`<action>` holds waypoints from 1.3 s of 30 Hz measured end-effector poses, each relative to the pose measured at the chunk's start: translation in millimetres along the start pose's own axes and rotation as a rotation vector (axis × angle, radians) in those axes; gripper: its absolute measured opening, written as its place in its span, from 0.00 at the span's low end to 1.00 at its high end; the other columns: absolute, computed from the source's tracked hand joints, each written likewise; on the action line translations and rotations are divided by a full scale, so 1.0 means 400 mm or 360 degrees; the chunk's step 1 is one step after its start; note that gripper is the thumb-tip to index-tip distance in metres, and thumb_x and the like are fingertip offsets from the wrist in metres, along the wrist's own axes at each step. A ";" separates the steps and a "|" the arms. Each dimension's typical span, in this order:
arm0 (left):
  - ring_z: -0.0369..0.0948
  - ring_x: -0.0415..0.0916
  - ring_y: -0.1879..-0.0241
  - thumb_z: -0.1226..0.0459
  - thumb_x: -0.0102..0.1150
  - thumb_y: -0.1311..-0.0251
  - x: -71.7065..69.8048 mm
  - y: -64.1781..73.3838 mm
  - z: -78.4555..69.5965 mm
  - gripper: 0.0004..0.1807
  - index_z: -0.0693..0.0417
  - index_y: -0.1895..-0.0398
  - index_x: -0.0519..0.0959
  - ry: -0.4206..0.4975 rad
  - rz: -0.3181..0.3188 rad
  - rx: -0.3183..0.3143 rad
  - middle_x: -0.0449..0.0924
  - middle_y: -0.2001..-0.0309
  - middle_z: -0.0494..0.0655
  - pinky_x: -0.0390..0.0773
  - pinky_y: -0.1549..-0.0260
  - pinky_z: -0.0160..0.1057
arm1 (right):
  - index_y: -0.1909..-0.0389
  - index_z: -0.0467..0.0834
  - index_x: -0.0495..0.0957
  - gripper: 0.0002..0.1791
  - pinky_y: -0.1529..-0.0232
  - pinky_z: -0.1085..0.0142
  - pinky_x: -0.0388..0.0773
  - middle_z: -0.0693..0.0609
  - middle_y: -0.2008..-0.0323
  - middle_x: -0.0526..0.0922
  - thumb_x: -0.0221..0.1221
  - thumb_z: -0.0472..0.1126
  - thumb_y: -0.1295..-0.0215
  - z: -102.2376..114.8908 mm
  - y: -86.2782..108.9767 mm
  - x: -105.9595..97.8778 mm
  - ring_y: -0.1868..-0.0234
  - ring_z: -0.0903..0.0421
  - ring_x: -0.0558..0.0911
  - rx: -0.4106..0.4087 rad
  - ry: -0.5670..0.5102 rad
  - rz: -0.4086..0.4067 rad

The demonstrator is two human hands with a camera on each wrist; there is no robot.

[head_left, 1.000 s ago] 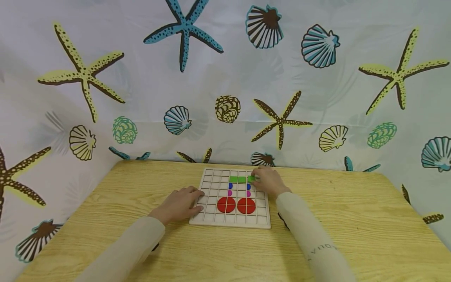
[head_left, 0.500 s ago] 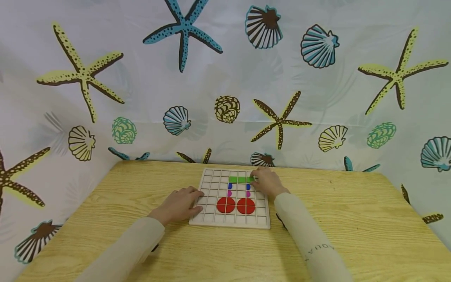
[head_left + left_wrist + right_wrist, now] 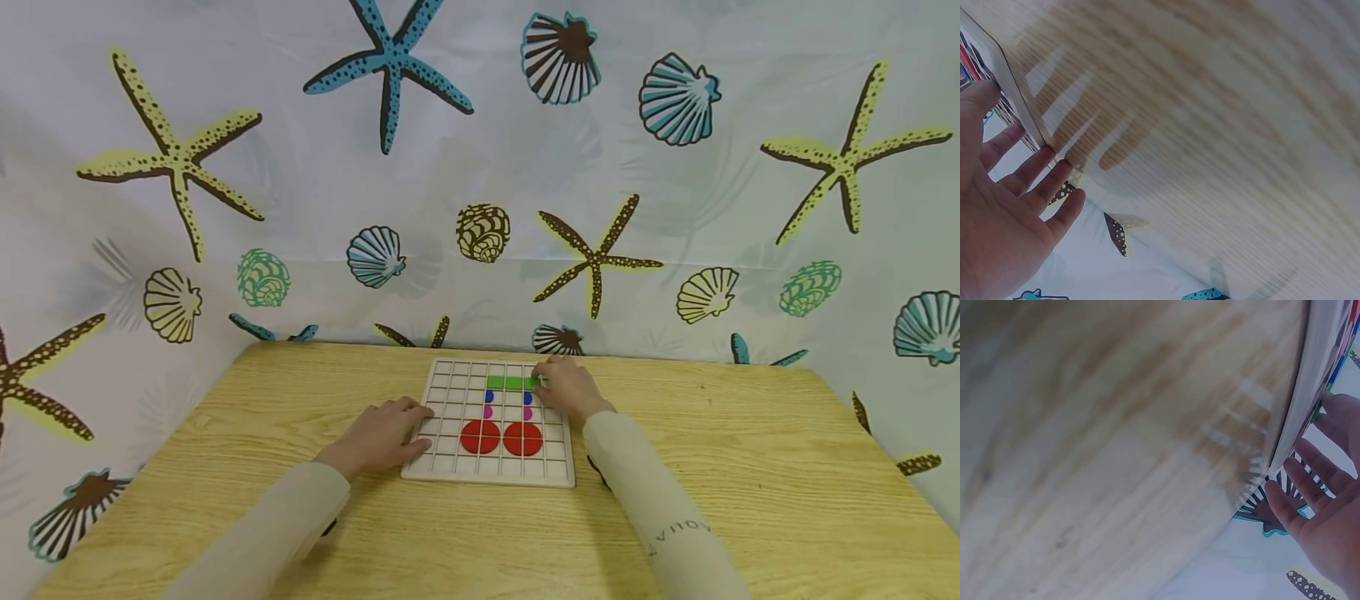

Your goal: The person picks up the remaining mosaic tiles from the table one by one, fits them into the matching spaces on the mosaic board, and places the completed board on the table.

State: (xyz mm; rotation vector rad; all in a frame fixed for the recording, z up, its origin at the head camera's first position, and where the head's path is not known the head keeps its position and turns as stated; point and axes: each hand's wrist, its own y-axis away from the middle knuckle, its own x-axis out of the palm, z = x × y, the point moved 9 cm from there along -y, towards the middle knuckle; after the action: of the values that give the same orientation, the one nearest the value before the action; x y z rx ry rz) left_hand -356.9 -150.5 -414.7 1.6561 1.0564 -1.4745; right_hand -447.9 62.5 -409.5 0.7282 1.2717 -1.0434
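A white grid board (image 3: 450, 462) lies on the table, shown in the head view. My left hand (image 3: 381, 435) rests at its left edge with fingers spread; in the left wrist view the left hand (image 3: 1013, 187) has its fingertips along the board's side. At the upper right, my right hand (image 3: 572, 387) pinches the right end of a green strip of square tiles (image 3: 513, 382) between thumb and forefinger. Its other fingers extend past the board's edge in the right wrist view. Below the green lie blue half-round pieces (image 3: 528, 398), pink half-round pieces (image 3: 528, 413) and two red discs (image 3: 522, 439).
The board sits near the back of a wood-grain table (image 3: 480, 533). Behind and at the sides hangs a pale cloth (image 3: 450, 167) printed with starfish and shells. Light sleeves (image 3: 645, 492) cover both forearms.
The rightmost green tile, slightly out of line a second ago, now lies level with the other green ones. My right hand shifted slightly left with it. The left hand stays put.
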 end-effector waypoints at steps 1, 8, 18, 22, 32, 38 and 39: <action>0.52 0.71 0.47 0.52 0.55 0.40 0.001 0.000 0.001 0.25 0.51 0.41 0.71 0.0002 0.0003 -0.0006 0.71 0.44 0.52 0.69 0.52 0.55 | 0.54 0.47 0.78 0.13 0.51 0.50 0.72 0.48 0.54 0.76 0.58 0.45 0.38 0.000 0.000 0.001 0.47 0.47 0.72 -0.0002 -0.0001 -0.0001; 0.53 0.71 0.47 0.51 0.54 0.40 0.002 -0.003 0.002 0.25 0.51 0.41 0.71 -0.0022 0.0005 -0.0007 0.71 0.44 0.53 0.69 0.52 0.55 | 0.53 0.46 0.78 0.14 0.51 0.51 0.72 0.48 0.54 0.76 0.57 0.45 0.38 -0.003 0.005 -0.001 0.47 0.47 0.72 -0.0014 -0.0002 -0.0002; 0.53 0.72 0.48 0.51 0.54 0.40 -0.003 -0.008 -0.003 0.26 0.52 0.41 0.70 -0.0081 0.0002 0.0028 0.72 0.45 0.54 0.70 0.54 0.56 | 0.51 0.46 0.77 0.15 0.50 0.51 0.72 0.48 0.52 0.76 0.56 0.45 0.37 -0.020 0.022 -0.014 0.46 0.48 0.71 -0.0036 0.0000 -0.0021; 0.53 0.72 0.48 0.51 0.54 0.40 -0.003 -0.008 -0.003 0.26 0.52 0.41 0.70 -0.0089 0.0001 0.0026 0.72 0.45 0.54 0.70 0.53 0.56 | 0.51 0.44 0.77 0.16 0.51 0.51 0.72 0.48 0.52 0.77 0.56 0.45 0.38 -0.024 0.037 -0.027 0.47 0.47 0.72 -0.0062 0.0030 -0.0034; 0.51 0.70 0.45 0.50 0.54 0.40 -0.009 -0.008 -0.002 0.26 0.52 0.41 0.70 -0.0102 -0.0034 0.0070 0.72 0.44 0.54 0.68 0.51 0.58 | 0.52 0.42 0.77 0.16 0.53 0.50 0.73 0.46 0.52 0.76 0.57 0.45 0.39 -0.065 0.100 -0.066 0.49 0.46 0.73 -0.0087 0.0023 -0.0123; 0.51 0.69 0.43 0.49 0.53 0.40 -0.009 -0.005 0.010 0.28 0.53 0.40 0.69 -0.0087 -0.0037 0.0051 0.72 0.43 0.54 0.67 0.50 0.59 | 0.52 0.41 0.77 0.17 0.55 0.50 0.74 0.46 0.50 0.76 0.58 0.45 0.40 -0.105 0.145 -0.086 0.49 0.45 0.73 -0.0083 0.0056 -0.0149; 0.51 0.69 0.43 0.49 0.53 0.40 -0.010 -0.003 0.012 0.28 0.53 0.40 0.69 -0.0086 -0.0039 0.0048 0.72 0.43 0.53 0.67 0.50 0.59 | 0.52 0.41 0.77 0.17 0.56 0.50 0.74 0.45 0.50 0.76 0.58 0.45 0.40 -0.112 0.155 -0.090 0.49 0.44 0.73 -0.0085 0.0057 -0.0152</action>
State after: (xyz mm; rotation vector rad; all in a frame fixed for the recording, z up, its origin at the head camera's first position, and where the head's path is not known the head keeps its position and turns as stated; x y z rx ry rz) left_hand -360.3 -154.8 -411.2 1.6202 1.0327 -1.5497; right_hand -408.3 134.1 -389.3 0.6531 1.3712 -1.0730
